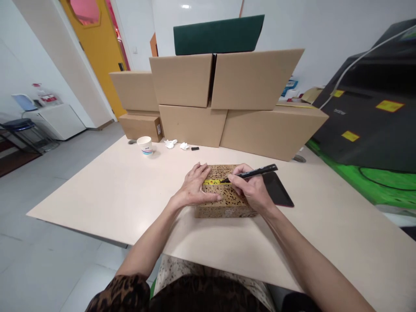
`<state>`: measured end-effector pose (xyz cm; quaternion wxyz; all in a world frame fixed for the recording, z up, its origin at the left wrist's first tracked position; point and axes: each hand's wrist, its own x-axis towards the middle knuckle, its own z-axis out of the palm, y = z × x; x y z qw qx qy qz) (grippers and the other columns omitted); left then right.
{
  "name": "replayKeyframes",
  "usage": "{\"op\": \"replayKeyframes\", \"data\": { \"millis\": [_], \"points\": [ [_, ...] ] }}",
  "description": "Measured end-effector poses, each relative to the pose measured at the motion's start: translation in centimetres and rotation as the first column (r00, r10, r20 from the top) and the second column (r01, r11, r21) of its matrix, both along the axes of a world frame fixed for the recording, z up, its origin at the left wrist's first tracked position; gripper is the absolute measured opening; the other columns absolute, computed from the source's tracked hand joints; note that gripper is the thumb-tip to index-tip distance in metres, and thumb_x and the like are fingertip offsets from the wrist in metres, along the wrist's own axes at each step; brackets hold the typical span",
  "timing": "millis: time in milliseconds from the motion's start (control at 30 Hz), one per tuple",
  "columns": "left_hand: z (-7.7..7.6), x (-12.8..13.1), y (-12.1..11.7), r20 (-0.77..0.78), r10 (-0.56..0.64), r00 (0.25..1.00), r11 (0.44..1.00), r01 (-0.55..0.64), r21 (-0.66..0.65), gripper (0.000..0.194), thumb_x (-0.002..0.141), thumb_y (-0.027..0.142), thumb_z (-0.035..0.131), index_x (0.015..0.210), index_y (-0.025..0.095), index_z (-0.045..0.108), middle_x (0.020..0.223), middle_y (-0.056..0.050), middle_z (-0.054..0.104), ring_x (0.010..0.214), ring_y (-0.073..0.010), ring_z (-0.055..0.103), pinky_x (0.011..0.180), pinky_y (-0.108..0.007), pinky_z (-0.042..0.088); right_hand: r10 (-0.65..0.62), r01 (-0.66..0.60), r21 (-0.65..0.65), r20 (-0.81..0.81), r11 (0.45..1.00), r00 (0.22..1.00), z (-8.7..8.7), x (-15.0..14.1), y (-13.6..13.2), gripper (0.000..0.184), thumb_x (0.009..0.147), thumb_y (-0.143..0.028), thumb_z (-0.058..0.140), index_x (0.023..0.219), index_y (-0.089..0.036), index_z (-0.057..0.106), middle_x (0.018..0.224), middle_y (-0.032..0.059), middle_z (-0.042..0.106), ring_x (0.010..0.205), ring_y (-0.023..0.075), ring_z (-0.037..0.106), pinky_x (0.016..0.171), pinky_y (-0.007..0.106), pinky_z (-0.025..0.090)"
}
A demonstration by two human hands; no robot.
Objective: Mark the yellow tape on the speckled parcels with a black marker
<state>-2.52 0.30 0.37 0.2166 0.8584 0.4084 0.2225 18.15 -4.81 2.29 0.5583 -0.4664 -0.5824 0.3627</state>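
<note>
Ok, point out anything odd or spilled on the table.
Crumpled white tissues lie loose near the paper cup, looking like litter. The cardboard box is unusually covered in black specks. No spill shows.

Left side: the table [97, 195] lay open from its left corner to the left hand [195, 186] at centre, the widest passage.
Middle: both hands pressed in over the box [211, 211]; only a narrow gap remained between the left hand and the right hand [251, 188], with the marker [260, 171] slanting out over the right hand's far side.
Right side: the tablet [278, 191] lay flat just beside the right hand; bare tabletop ran on beyond it.
Far side: stacked cartons [248, 80] walled off the upper centre.
Cartons' foot: the upright cup [144, 145], tissues [170, 143] and cap [195, 148] obstructed low passes.
Near edge: an open strip lay below the box, flanked by the forearms [159, 234].
</note>
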Motion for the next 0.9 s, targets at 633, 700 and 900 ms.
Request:
{"op": "replayKeyframes", "data": {
  "millis": [633, 700, 900],
  "points": [
    [-0.2, 0.4, -0.3, 0.025, -0.035, 0.999, 0.999, 0.036, -0.038, 0.105, 0.068, 0.073, 0.076, 0.154, 0.023, 0.043, 0.167, -0.015, 0.031, 0.158, -0.0403, 0.016, 0.126, -0.062, 0.021, -0.118, 0.098, 0.074, 0.345, 0.992, 0.931, 0.4, -1.1, 0.4, 0.027, 0.085, -0.039, 0.057, 0.064, -0.024, 0.052, 0.057, -0.0034, 0.048, 0.057, 0.0139, 0.043, 0.056, 0.027, 0.034],
    [-0.1, 0.5, -0.4, 0.02, -0.035, 0.999, 0.999, 0.036, -0.034, 0.106, 0.067, 0.073, 0.076, 0.154, 0.022, 0.042, 0.168, -0.016, 0.031, 0.158, -0.0403, 0.016, 0.126, -0.062, 0.02, -0.142, 0.116, 0.102, 0.314, 0.988, 0.939, 0.3, -1.0, 0.2, 0.028, 0.085, -0.04, 0.057, 0.064, -0.024, 0.052, 0.058, -0.0031, 0.048, 0.058, 0.014, 0.044, 0.056, 0.027, 0.035],
    [0.7, 0.7, -0.7, -0.031, -0.018, 0.999, 0.998, 0.016, -0.066, 0.108, 0.068, 0.071, 0.076, 0.155, 0.017, 0.04, 0.169, -0.017, 0.028, 0.159, -0.0395, 0.013, 0.127, -0.06, 0.018, -0.033, 0.027, 0.022, 0.393, 0.999, 0.919, 0.7, -1.1, -0.2, 0.027, 0.084, -0.037, 0.059, 0.063, -0.023, 0.05, 0.055, -0.0044, 0.045, 0.053, 0.0123, 0.039, 0.052, 0.026, 0.03]
  ]
}}
